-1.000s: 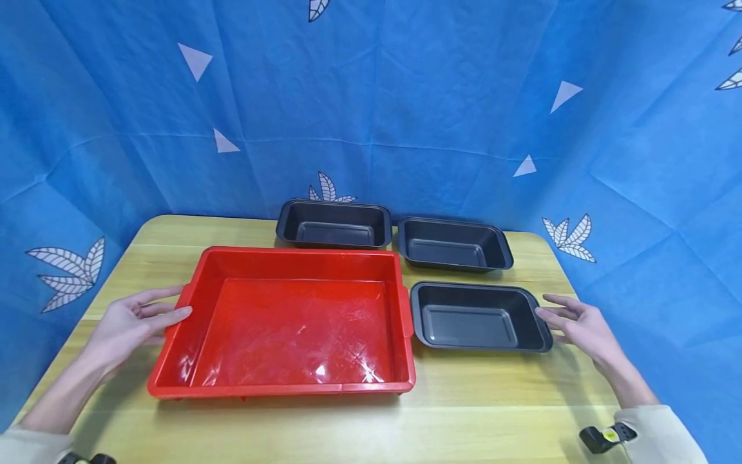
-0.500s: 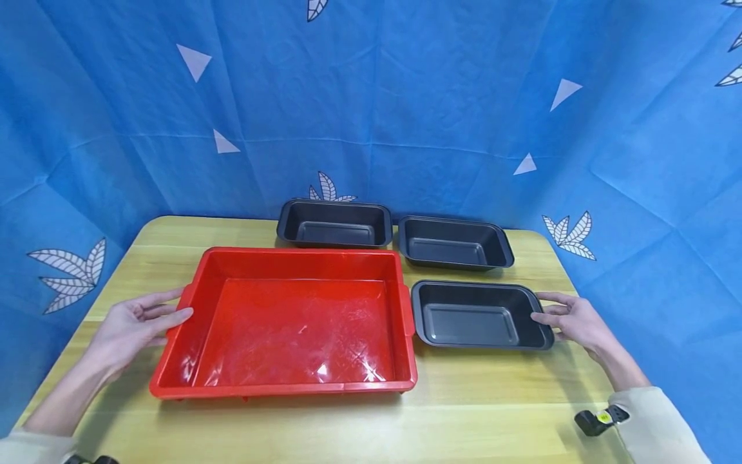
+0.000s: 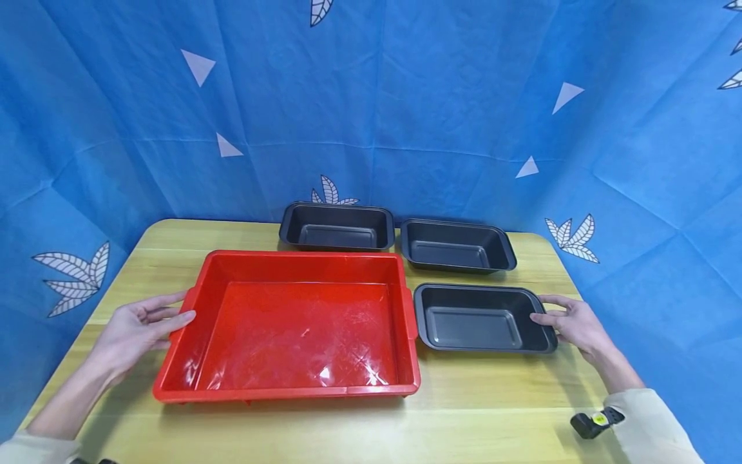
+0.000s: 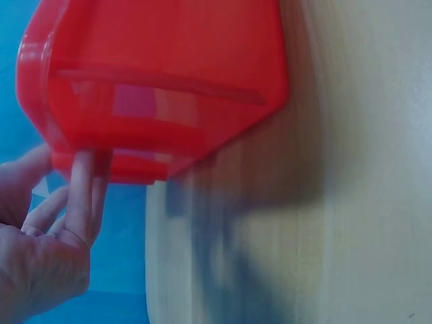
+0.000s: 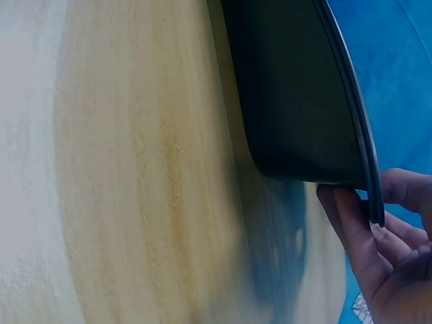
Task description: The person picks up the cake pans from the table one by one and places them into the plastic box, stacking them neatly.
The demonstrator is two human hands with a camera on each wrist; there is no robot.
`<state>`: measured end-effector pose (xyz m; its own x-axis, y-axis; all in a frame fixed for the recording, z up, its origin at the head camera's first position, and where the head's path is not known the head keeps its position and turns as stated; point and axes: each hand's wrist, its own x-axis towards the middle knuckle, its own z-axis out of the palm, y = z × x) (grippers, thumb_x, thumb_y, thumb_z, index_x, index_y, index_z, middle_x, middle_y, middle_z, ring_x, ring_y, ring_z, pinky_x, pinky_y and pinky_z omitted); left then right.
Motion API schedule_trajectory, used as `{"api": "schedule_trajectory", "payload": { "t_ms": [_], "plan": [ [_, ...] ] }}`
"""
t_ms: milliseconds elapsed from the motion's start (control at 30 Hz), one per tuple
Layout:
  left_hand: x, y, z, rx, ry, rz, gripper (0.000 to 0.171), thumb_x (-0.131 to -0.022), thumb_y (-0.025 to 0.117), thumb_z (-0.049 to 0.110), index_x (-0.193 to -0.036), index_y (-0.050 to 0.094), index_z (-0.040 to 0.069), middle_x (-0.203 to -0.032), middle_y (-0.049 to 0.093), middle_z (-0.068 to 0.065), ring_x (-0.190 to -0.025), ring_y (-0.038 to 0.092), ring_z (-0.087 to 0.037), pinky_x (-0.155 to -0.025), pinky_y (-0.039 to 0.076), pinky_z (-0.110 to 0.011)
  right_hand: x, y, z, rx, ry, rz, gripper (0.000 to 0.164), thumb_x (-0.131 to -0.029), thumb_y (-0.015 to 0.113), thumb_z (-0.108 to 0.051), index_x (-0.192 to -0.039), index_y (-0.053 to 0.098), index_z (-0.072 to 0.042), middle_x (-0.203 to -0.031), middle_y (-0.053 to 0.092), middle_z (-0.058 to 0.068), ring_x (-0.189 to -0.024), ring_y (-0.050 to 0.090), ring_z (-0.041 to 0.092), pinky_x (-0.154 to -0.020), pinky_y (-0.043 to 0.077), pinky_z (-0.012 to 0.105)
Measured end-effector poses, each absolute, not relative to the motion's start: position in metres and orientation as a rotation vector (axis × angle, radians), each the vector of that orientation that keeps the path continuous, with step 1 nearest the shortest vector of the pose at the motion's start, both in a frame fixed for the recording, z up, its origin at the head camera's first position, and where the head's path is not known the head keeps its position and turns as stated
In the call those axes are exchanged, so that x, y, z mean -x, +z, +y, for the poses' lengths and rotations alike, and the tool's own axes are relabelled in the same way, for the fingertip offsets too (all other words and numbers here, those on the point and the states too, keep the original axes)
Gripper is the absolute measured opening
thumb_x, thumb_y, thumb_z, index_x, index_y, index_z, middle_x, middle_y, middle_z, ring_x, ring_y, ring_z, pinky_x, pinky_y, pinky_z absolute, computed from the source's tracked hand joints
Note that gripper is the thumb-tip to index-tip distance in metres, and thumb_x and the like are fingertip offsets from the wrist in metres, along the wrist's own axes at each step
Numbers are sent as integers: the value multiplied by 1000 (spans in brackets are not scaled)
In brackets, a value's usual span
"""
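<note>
A large red plastic tray [image 3: 301, 335] sits at the centre-left of the table in the head view. My left hand [image 3: 136, 332] grips its left rim, thumb over the edge and fingers beneath, as the left wrist view of the tray's end wall [image 4: 169, 101] shows. Right of the tray lies a black loaf pan [image 3: 472, 322]. My right hand [image 3: 574, 325] pinches this pan's right rim, with the thumb on top and fingers under the lip [image 5: 364, 155] in the right wrist view. Both the tray and the pan hold nothing inside.
Two more black loaf pans stand along the back, one behind the tray [image 3: 337, 236] and one at the back right [image 3: 458, 248]. A wooden table [image 3: 464, 412] carries everything. Blue patterned cloth [image 3: 371, 96] hangs behind and at both sides.
My right hand has moved left from beside the loaf pan's right end and now holds its rim. The left hand keeps its hold on the tray, which has barely shifted.
</note>
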<state>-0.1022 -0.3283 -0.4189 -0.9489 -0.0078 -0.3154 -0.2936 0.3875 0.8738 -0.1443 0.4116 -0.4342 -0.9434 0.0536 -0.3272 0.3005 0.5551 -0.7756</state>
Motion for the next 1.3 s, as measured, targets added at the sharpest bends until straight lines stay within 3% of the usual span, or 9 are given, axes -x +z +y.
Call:
{"api": "schedule_trajectory", "payload": {
  "t_ms": [167, 567, 800, 1033, 1300],
  "plan": [
    [101, -419, -327, 267, 1592, 2391, 80, -103, 69, 36, -162, 32, -5, -98, 69, 28, -88, 77, -4, -79, 68, -32, 142, -435, 410, -320, -1318, 2575, 72, -98, 75, -20, -154, 42, 11, -83, 70, -22, -68, 64, -2, -58, 57, 25],
    [101, -418, -329, 276, 1562, 2406, 81, -103, 69, 37, -163, 32, -2, -97, 68, 29, -88, 77, -3, -78, 67, -32, 134, -432, 411, -374, -1465, 2539, 72, -98, 74, -16, -155, 40, 11, -80, 78, -19, -76, 74, -1, -69, 64, 24],
    [101, -419, -327, 283, 1548, 2409, 81, -103, 69, 38, -163, 32, -1, -98, 67, 30, -87, 77, -3, -78, 67, -32, 132, -426, 413, -446, -1515, 2559, 54, -96, 77, -16, -146, 57, -9, -75, 77, -22, -71, 72, -3, -65, 61, 21],
    [101, -421, -328, 290, 1551, 2395, 82, -103, 69, 39, -164, 30, 0, -100, 66, 27, -89, 76, -3, -79, 67, -32, 131, -420, 409, -511, -1475, 2561, 76, -97, 75, -18, -158, 37, 8, -74, 73, -24, -68, 69, -3, -65, 61, 22],
    [103, -420, -328, 283, 1575, 2375, 83, -103, 69, 39, -164, 30, -1, -98, 67, 27, -88, 76, -3, -80, 67, -32, 129, -412, 405, -563, -1516, 2533, 75, -96, 76, -16, -158, 39, 5, -72, 73, -21, -66, 69, -2, -60, 60, 22]
  ]
}}
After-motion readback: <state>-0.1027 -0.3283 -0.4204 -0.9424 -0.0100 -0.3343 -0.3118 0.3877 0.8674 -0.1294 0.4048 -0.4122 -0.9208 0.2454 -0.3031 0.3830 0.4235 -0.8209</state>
